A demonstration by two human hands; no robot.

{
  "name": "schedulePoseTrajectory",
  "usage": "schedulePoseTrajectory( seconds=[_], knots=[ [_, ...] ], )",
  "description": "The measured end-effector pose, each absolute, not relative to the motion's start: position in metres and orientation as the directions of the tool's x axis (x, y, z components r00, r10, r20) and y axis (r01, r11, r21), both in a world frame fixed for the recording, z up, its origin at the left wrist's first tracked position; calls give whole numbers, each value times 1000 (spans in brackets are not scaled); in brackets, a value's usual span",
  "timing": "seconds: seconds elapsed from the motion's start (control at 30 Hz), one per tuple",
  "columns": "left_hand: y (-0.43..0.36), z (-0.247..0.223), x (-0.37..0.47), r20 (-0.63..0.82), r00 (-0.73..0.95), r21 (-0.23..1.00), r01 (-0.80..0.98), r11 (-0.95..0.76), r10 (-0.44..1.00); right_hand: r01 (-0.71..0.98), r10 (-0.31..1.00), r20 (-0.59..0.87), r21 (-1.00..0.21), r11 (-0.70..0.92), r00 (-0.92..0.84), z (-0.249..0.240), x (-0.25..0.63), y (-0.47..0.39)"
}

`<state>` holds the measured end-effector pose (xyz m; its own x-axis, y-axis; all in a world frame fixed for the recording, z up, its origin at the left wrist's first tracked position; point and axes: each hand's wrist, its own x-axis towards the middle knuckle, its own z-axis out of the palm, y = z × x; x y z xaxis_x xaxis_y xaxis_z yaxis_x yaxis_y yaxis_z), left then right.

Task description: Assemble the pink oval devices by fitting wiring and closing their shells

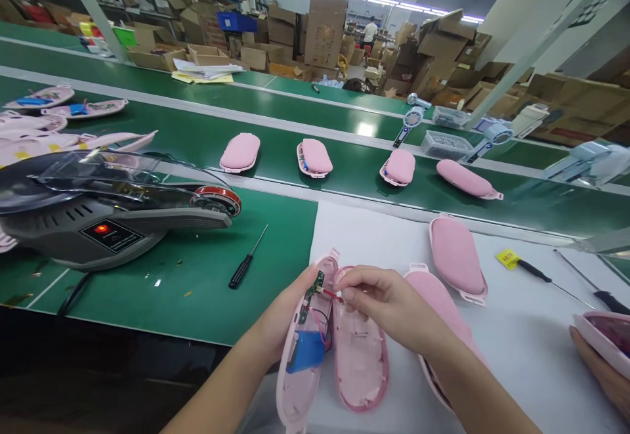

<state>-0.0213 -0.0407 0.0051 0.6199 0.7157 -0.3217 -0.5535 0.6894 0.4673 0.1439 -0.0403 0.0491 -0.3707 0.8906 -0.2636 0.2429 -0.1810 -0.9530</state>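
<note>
My left hand [283, 312] is wrapped round a pale pink casing half [301, 394], tilted up on its side. Inside it sit a green circuit board [311, 299] and a blue-wrapped battery [307, 351], with thin red and black wires. Beside it the darker pink cover half [361, 362] lies with its hollow side up. My right hand [381, 296] pinches at the cover's upper end, where red wires [331, 294] run from the board to the fingertips. What exactly is between those fingertips is too small to make out. Another pink case [443, 309] lies partly under my right forearm.
A black screwdriver [241, 270] lies left, near a grey tape dispenser [118, 224]. Several pink cases [315, 157] stand along the green conveyor [275, 191]. Another pink case [457, 253] and a yellow-tagged screwdriver [534, 270] lie right. Another person's hand [598, 368] holds a casing at the right edge.
</note>
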Motion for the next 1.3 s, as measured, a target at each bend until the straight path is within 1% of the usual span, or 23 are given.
schedulePoseTrajectory(
  seconds=[0.07,0.17,0.27,0.33,0.4,0.57,0.77,0.83,0.9,1.03,1.17,1.3],
  knots=[
    [-42,7,-22,-364,592,481,-541,690,719,394,905,-265,-911,-122,-333,50,141,-41],
    [-44,12,-22,-386,561,507,-534,677,732,603,917,-253,-797,-17,-308,54,137,-43],
    [-47,16,-20,-367,528,552,-539,636,766,716,920,-255,-697,40,-299,60,133,-44],
    [-50,17,-18,-354,508,588,-532,609,786,723,914,-286,-691,12,-288,63,131,-43],
    [-53,17,-16,-347,478,610,-539,581,807,698,909,-310,-716,-32,-277,64,129,-43],
    [-57,13,-13,-349,464,608,-549,573,815,605,909,-330,-788,-116,-256,58,125,-43],
    [-60,13,-11,-360,421,628,-551,550,833,486,885,-383,-846,-221,-265,51,125,-46],
    [-61,14,-10,-375,409,633,-543,552,832,467,887,-381,-854,-229,-262,52,125,-47],
    [-61,15,-10,-377,405,645,-531,550,833,512,912,-351,-835,-202,-212,54,123,-50],
    [-62,18,-8,-361,405,655,-531,538,840,655,960,-258,-745,-125,-111,56,117,-56],
    [-63,19,-7,-355,386,648,-555,522,851,754,981,-176,-655,-56,-80,54,110,-64],
    [-64,15,-6,-334,370,685,-536,493,867,803,986,-157,-594,-54,-50,51,107,-70]
  ],
)
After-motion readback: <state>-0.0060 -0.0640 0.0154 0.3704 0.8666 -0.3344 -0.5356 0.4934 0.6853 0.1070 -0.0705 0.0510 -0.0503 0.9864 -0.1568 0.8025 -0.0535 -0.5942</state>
